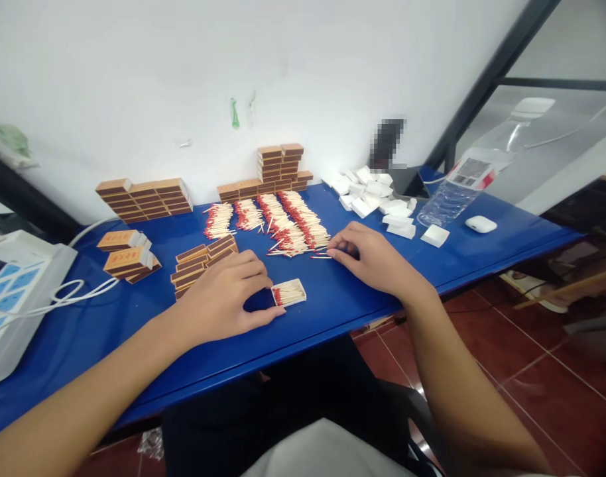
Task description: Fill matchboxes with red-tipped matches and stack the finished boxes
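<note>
A small white matchbox tray (290, 292) with red-tipped matches in it lies on the blue table in front of me. My left hand (233, 291) holds its left end, thumb at the near edge and a finger at the far corner. Right of the tray, my right hand (360, 255) is closed in a pinch on a match (321, 257), its fingertips at the near end of the match rows. Rows of loose red-tipped matches (303, 222) lie beyond the tray. Closed matchboxes (193, 265) stand stacked beyond my left hand, partly hidden by it.
More matchbox stacks (146, 200) and a stepped stack (278, 169) stand along the wall. White trays (372, 189) lie heaped at the back right, near a plastic bottle (457, 185) and a white earbud case (481, 224). A power strip (29, 291) with cables sits at left.
</note>
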`<act>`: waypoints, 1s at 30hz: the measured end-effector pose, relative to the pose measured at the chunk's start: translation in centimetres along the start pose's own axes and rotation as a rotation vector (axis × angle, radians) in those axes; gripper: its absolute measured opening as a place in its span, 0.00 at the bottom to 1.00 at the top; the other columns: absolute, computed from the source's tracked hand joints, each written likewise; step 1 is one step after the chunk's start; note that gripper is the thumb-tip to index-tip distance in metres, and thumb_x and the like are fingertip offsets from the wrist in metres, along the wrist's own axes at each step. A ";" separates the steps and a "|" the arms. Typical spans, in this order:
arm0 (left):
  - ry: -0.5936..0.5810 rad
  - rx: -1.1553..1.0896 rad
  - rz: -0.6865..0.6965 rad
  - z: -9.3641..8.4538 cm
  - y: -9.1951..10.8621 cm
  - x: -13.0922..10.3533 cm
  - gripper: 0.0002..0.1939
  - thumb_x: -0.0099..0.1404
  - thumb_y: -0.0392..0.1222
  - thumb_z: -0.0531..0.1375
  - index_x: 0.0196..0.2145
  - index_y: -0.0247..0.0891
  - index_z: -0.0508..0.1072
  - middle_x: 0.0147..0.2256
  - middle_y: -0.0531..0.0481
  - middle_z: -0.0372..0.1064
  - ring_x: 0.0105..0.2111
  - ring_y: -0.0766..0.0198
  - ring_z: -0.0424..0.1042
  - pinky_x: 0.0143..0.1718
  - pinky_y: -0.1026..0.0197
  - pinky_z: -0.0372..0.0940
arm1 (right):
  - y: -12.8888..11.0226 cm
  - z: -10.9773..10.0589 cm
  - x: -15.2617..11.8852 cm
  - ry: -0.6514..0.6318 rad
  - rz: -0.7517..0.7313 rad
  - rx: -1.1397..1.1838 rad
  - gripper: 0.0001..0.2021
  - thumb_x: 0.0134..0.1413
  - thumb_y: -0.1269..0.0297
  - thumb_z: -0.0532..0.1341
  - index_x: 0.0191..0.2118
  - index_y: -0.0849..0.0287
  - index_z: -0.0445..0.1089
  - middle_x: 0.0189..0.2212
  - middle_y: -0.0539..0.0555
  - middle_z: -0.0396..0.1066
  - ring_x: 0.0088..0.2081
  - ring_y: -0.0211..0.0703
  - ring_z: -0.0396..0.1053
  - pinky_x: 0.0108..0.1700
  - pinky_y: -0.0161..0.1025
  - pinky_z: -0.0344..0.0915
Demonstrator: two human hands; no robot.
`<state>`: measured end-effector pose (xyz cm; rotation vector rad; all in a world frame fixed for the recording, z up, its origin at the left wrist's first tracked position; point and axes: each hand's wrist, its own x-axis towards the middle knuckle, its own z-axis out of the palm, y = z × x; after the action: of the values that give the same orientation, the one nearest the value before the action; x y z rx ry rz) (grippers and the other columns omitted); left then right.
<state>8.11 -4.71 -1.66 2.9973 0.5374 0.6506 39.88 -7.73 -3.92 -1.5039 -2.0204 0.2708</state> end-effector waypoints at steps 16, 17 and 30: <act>0.001 0.005 -0.006 0.1 -0.1 -0.1 0.16 0.73 0.54 0.66 0.39 0.37 0.81 0.38 0.43 0.77 0.41 0.54 0.74 0.44 0.51 0.72 | -0.3 0.6 0.3 -0.046 -0.058 0.019 0.09 0.73 0.62 0.59 0.38 0.56 0.73 0.37 0.55 0.69 0.39 0.48 0.69 0.44 0.44 0.66; 0.003 0.004 -0.006 0.1 -0.2 -0.1 0.16 0.73 0.54 0.66 0.39 0.37 0.81 0.38 0.43 0.77 0.41 0.54 0.74 0.43 0.51 0.72 | -0.2 0.6 0.4 -0.028 -0.057 0.022 0.09 0.73 0.62 0.59 0.39 0.56 0.73 0.38 0.55 0.69 0.39 0.48 0.69 0.45 0.45 0.66; -0.003 -0.018 -0.017 0.0 0.0 0.0 0.15 0.73 0.53 0.67 0.39 0.37 0.81 0.38 0.43 0.77 0.41 0.54 0.74 0.43 0.51 0.72 | 0.2 0.7 0.1 -0.020 -0.026 -0.060 0.08 0.73 0.62 0.57 0.39 0.55 0.70 0.41 0.58 0.70 0.45 0.54 0.69 0.49 0.50 0.67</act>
<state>8.06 -4.69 -1.66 2.9729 0.5526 0.6469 39.62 -7.46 -4.52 -1.5158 -2.0785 0.2174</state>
